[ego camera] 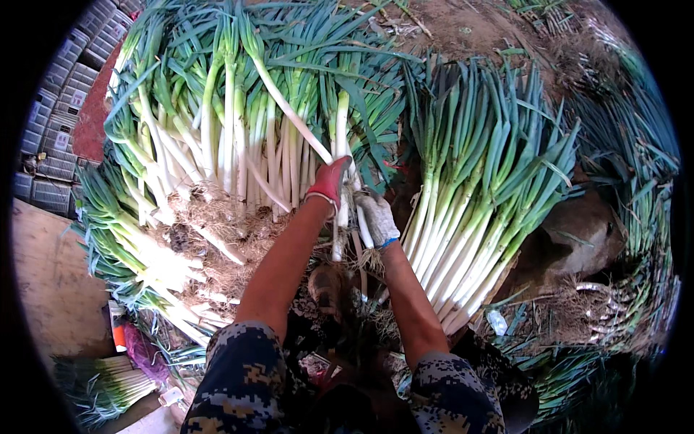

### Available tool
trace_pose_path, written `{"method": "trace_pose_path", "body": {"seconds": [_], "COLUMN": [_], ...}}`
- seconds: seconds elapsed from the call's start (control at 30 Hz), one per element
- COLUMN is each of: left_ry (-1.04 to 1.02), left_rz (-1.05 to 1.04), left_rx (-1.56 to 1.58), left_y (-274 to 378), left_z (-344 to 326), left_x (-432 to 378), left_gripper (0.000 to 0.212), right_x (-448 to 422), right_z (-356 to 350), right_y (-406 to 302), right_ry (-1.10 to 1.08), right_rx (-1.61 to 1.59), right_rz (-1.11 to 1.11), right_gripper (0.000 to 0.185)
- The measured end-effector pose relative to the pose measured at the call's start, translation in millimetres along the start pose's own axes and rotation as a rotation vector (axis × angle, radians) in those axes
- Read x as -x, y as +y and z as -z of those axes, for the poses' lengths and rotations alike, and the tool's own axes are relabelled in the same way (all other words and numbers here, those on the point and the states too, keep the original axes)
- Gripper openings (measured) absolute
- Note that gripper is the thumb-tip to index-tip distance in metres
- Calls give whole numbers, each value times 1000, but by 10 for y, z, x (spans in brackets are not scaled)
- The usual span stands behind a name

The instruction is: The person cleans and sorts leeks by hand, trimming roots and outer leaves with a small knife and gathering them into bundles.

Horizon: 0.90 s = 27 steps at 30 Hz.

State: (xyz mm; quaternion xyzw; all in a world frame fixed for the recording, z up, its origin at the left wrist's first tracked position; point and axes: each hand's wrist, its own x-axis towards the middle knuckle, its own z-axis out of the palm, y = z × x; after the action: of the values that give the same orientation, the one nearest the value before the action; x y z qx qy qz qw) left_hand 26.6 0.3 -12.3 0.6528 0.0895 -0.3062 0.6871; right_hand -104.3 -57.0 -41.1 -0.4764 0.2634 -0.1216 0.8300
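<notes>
My left hand [328, 182], in a red glove, is closed around the white shank of a long green onion [295, 120] whose leaves reach up and to the left. My right hand [376, 215], in a whitish knit glove with a blue cuff edge, sits just right of it, closed on the lower stem of another green onion [364, 228] with roots near the wrist. Fingers of both hands are partly hidden. A large heap of green onions [230, 125] with rooty ends lies left and ahead. To the right lies a bundle of cleaner, white-stemmed green onions [461, 217].
Grey plastic crates [57, 130] stand at the upper left, above a wooden board [54, 271]. More green onions [623, 141] are piled at the far right. A smaller bundle [108, 385] and purple netting [145, 352] lie lower left. A shoe [325, 287] shows between my arms.
</notes>
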Motion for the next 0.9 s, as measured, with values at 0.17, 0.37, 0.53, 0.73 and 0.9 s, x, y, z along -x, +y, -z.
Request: {"method": "trace_pose_path", "body": {"seconds": [0.17, 0.37, 0.53, 0.73, 0.9], "left_ry": [-13, -52, -257, -48, -99], "left_rz": [51, -8, -10, 78, 119], "left_rx": [32, -181, -397, 160, -10], "left_y": [-286, -295, 125, 1009, 549], "left_z": [185, 275, 376, 605, 613], "left_x": [427, 792, 785, 1174, 841], "left_gripper": [45, 48, 41, 49, 70], "right_x": [238, 529, 589, 802, 893], "right_z": [139, -38, -54, -27, -501], "right_y": [357, 250, -211, -506, -376], "right_ry": [-9, -68, -138, 32, -26], "right_rx": [165, -163, 108, -22, 266], "right_rz": [122, -205, -96, -352, -78], "right_gripper": [33, 41, 51, 64, 53]}}
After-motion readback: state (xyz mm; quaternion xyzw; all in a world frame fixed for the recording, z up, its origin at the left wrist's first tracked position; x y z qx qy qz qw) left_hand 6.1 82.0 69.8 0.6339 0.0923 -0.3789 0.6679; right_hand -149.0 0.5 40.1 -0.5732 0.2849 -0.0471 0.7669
